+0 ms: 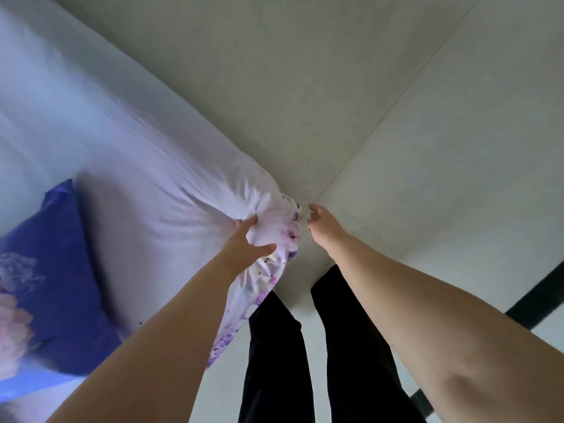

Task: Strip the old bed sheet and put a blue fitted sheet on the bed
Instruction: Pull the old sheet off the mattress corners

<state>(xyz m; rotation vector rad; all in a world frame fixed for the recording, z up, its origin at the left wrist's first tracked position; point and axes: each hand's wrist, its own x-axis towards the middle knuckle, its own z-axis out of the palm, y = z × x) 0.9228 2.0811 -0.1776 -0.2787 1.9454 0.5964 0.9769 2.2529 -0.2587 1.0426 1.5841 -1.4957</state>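
The old sheet [128,166] is pale lavender-white and covers the bed on the left, with a purple floral print showing along its turned-up edge [274,270]. My left hand [247,239] grips a bunched corner of this sheet at the bed's near corner, and the cloth puckers around my fingers. My right hand [320,222] hovers just right of that corner, fingers loosely curled, holding nothing I can see. No blue fitted sheet is in view.
A blue pillow [58,270] with a pink and white flower print lies on the bed at the left. Pale floor tiles [396,117] fill the right side. My legs in black trousers [305,346] stand beside the bed. A dark strip [537,297] crosses the floor at right.
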